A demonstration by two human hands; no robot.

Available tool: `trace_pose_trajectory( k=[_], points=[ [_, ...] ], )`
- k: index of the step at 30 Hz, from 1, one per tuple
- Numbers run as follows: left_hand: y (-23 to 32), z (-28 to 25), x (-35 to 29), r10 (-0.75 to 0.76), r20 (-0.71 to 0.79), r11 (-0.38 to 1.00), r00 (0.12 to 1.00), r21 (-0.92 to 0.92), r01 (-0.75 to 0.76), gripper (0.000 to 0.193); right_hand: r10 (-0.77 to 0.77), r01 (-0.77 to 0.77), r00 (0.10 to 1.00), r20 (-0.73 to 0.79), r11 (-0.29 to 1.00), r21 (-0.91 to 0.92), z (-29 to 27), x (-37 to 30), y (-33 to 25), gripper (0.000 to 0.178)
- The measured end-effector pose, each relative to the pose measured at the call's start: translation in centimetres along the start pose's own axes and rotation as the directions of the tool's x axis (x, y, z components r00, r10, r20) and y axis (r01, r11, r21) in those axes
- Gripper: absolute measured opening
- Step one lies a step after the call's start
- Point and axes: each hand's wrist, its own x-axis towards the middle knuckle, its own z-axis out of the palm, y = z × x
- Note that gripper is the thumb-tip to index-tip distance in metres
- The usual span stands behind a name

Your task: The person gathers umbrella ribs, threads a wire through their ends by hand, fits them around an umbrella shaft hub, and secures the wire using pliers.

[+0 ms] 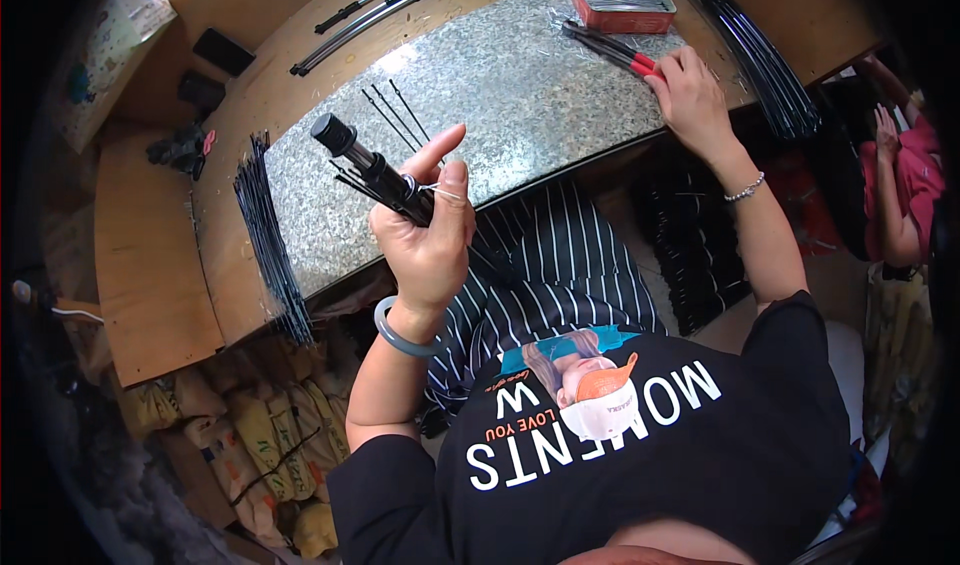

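Note:
My left hand is closed round what looks like an umbrella frame, a black capped tube with thin black ribs bunched beside it. A pale wire loops round the frame by my thumb, and my index finger points out past it. Several thin ribs stick out over the stone slab. On the slab's far right, my right hand has its fingers curled over the red handles of a pair of pliers, whose jaws point left. My palm hides the handle ends.
The speckled stone slab rests on a wooden table. Behind the pliers stands a red tin of thin wires. Bundles of black ribs lie left and right; black tubes lie at the back. Another person sits at right.

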Motion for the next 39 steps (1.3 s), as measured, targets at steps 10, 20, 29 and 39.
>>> trace_pose_trajectory(
  k=[10,20,29,39],
  points=[
    [-0.5,-0.2,0.8,-0.035,0.012,0.999,0.999,0.002,0.035,0.022,-0.008,-0.090,0.968,0.252,0.923,0.375,-2.2,0.1,-0.5,0.018],
    [-1.4,-0.1,1.6,-0.099,0.016,0.994,0.995,-0.041,0.099,0.022,-0.474,0.497,0.866,-0.159,0.851,0.171,-10.8,0.4,-9.7,0.024],
    [-1.4,0.0,1.7,-0.134,0.042,0.985,0.990,-0.108,0.138,0.024,-0.548,0.569,0.809,-0.211,0.821,0.051,-10.9,0.1,-9.9,0.024],
    [-1.4,0.3,1.0,-0.147,0.093,0.983,0.985,-0.101,0.156,0.025,-0.587,0.594,0.799,-0.130,0.804,0.020,-11.8,-0.7,-9.4,0.029]
  ],
)
